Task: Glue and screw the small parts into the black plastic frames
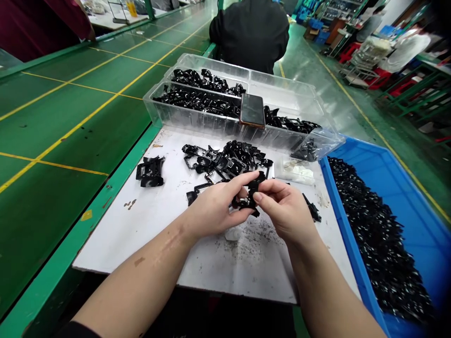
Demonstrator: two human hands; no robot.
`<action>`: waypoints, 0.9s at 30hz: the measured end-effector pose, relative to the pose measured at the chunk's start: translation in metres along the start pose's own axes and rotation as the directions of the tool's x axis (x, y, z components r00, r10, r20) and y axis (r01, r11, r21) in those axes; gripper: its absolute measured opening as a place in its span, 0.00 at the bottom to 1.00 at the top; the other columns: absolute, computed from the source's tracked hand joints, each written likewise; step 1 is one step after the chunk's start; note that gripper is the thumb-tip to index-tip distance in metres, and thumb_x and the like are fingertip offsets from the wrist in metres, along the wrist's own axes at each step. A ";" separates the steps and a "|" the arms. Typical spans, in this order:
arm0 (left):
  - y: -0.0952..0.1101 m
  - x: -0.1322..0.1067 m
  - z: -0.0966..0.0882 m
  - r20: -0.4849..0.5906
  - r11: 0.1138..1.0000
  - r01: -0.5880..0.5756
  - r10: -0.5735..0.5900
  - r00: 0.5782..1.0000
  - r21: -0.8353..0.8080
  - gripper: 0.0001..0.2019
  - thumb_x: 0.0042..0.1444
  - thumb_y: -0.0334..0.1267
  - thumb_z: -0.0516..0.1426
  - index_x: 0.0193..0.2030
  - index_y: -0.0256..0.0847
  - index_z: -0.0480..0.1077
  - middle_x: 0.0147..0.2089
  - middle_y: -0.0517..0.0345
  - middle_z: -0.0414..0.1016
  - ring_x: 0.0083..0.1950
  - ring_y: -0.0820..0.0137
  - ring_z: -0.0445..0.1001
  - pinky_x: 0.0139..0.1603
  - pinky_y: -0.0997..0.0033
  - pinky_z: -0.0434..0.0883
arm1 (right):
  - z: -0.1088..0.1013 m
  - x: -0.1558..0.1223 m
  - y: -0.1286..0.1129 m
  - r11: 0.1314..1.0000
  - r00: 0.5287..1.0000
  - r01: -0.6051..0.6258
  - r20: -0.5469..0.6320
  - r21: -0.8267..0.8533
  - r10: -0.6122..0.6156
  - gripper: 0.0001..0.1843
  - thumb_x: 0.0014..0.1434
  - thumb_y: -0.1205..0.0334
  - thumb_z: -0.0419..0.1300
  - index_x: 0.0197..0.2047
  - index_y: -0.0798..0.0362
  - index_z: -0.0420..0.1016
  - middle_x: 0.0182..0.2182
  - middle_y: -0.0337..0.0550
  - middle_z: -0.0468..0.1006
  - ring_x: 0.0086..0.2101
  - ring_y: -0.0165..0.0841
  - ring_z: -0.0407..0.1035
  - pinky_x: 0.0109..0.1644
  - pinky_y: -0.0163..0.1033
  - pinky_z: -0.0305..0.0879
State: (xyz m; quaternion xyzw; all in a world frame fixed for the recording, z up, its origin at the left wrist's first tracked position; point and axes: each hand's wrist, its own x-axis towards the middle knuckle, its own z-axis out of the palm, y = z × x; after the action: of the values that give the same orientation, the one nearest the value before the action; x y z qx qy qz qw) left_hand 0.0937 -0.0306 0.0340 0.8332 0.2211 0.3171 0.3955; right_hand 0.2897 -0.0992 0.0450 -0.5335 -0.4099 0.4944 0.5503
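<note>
Between my two hands is a small black plastic part [246,202], partly covered by my fingers. My left hand [220,204] grips it from the left, thumb below and forefinger above. On the other side, the thumb and forefinger of my right hand [283,206] pinch its edge. Just beyond my hands lies a loose pile of black plastic parts [236,157] on the white board [151,239]. A black assembled piece [151,172] sits apart at the left of the board. Another black part [312,208] lies beside my right hand, partly hidden by it.
A clear divided plastic tray [197,115] of black parts stands at the back, with a phone [252,110] resting on its divider. To the right is a blue bin [355,267] holding many small black parts. A person in black [250,33] sits ahead, beside the green conveyor [81,112].
</note>
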 end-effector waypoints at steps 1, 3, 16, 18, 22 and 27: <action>0.000 0.000 0.000 0.005 1.000 -0.003 0.003 1.000 -0.010 0.37 0.63 0.32 0.63 0.77 0.49 0.59 0.42 0.62 0.77 0.38 0.71 0.76 0.39 0.71 0.73 | 0.001 -0.001 0.001 1.000 1.000 -0.009 0.001 0.014 0.009 0.12 0.56 0.56 0.79 0.36 0.49 0.84 0.30 0.37 0.80 0.31 0.29 0.72 0.34 0.34 0.71; 0.001 -0.001 0.000 0.012 0.999 -0.010 0.010 1.000 -0.033 0.37 0.63 0.33 0.63 0.77 0.48 0.58 0.42 0.62 0.76 0.38 0.71 0.76 0.40 0.71 0.74 | 0.001 -0.002 0.003 0.998 0.999 -0.038 0.008 0.056 0.037 0.13 0.55 0.55 0.80 0.37 0.49 0.83 0.30 0.36 0.80 0.32 0.30 0.73 0.36 0.35 0.71; 0.000 -0.002 -0.002 -0.045 0.991 0.062 -0.068 0.997 -0.114 0.37 0.65 0.36 0.65 0.78 0.47 0.57 0.43 0.59 0.78 0.41 0.67 0.79 0.46 0.66 0.79 | -0.006 0.001 0.004 0.988 0.984 -0.105 0.157 0.112 0.087 0.20 0.57 0.53 0.79 0.51 0.45 0.86 0.43 0.44 0.87 0.43 0.38 0.81 0.53 0.48 0.79; -0.001 -0.001 -0.001 -0.047 0.994 0.059 -0.064 0.997 -0.096 0.37 0.64 0.36 0.64 0.78 0.47 0.58 0.43 0.60 0.78 0.40 0.68 0.79 0.46 0.67 0.79 | -0.006 0.001 0.006 0.993 0.989 -0.075 0.136 0.090 0.063 0.19 0.56 0.55 0.80 0.50 0.46 0.86 0.43 0.44 0.87 0.43 0.37 0.81 0.51 0.45 0.79; -0.001 -0.001 0.000 -0.045 0.995 0.046 -0.050 0.998 -0.089 0.37 0.64 0.36 0.64 0.78 0.48 0.58 0.42 0.60 0.77 0.40 0.68 0.78 0.45 0.67 0.79 | -0.005 -0.001 0.007 0.997 0.994 -0.054 0.093 0.052 0.049 0.18 0.57 0.56 0.79 0.50 0.46 0.86 0.42 0.43 0.87 0.40 0.36 0.80 0.45 0.42 0.79; 0.004 -0.005 -0.003 -0.061 0.973 0.061 -0.076 0.995 -0.223 0.38 0.65 0.39 0.66 0.79 0.50 0.58 0.43 0.58 0.77 0.43 0.65 0.80 0.50 0.62 0.81 | -0.007 -0.003 -0.001 0.991 0.991 -0.009 0.133 0.133 -0.008 0.12 0.63 0.52 0.75 0.49 0.44 0.87 0.39 0.42 0.87 0.37 0.35 0.80 0.46 0.44 0.79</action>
State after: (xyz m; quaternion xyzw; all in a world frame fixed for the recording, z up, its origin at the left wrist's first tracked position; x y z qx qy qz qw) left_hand 0.0886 -0.0347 0.0366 0.7645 0.2265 0.3545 0.4884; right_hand 0.2958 -0.1036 0.0460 -0.4614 -0.4116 0.5554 0.5561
